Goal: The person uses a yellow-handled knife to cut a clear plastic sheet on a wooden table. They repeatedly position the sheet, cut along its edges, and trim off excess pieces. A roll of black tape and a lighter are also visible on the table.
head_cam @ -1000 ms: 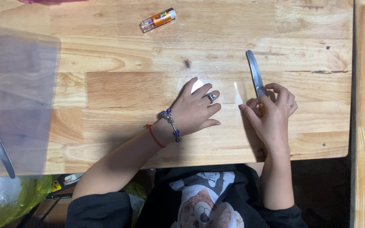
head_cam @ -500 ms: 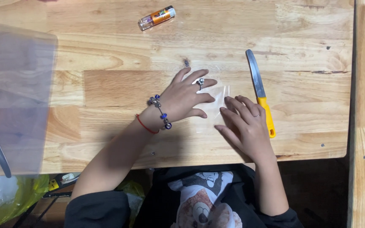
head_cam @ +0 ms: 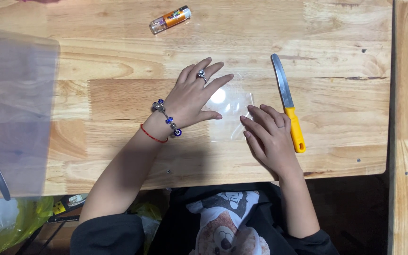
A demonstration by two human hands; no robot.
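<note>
L hand [head_cam: 192, 101] + R hand [head_cam: 270, 137] flat on clear sheet [head_cam: 232, 106].

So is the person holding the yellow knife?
No, the knife lies alone on the table, just beside the right hand.

Small clear tube [head_cam: 170, 19] with an orange label lies tilted near the table's [head_cam: 119, 61] far edge, left of centre. Yellow-green plastic bag [head_cam: 5, 226] below the near-left corner.

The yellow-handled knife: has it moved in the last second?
Yes. The knife went from the right hand onto the wooden table, blade pointing away, right of the clear plastic sheet.
</note>
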